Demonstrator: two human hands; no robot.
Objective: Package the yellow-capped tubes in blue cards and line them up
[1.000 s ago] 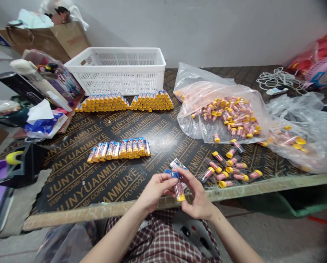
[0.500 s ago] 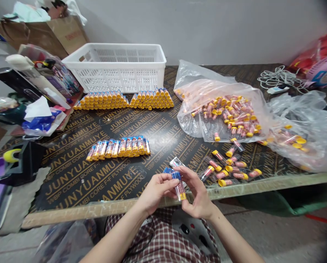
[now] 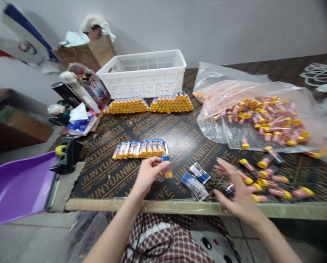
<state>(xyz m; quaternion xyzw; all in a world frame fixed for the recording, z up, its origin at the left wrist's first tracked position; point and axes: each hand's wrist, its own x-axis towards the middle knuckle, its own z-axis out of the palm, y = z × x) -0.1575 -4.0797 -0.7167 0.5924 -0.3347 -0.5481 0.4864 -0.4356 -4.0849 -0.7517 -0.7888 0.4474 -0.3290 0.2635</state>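
Note:
Between the thumb and fingers of my left hand (image 3: 148, 174) is a small clear tube (image 3: 167, 168) with a blue label end and a yellow cap. It is held just in front of a row of blue-labelled tubes (image 3: 141, 149). My right hand (image 3: 238, 197) is open over the table, fingers apart, beside several loose tubes with yellow caps (image 3: 280, 193). A dark, blurred tube end (image 3: 229, 189) shows between its thumb and fingers, apparently lying on the table. Flat blue-and-silver label sleeves (image 3: 195, 186) lie between my hands.
Stacked tubes (image 3: 127, 105) lie before a white basket (image 3: 144, 82). An open plastic bag (image 3: 215, 128) spills more tubes at the right. A tape dispenser (image 3: 70, 155) and a purple dustpan (image 3: 18, 186) are at the left. The table's front edge (image 3: 174, 207) runs below my hands.
My hands have parted: the left carried the tube left toward the row, while the right let go of it and moved right, opening. The view has swung left.

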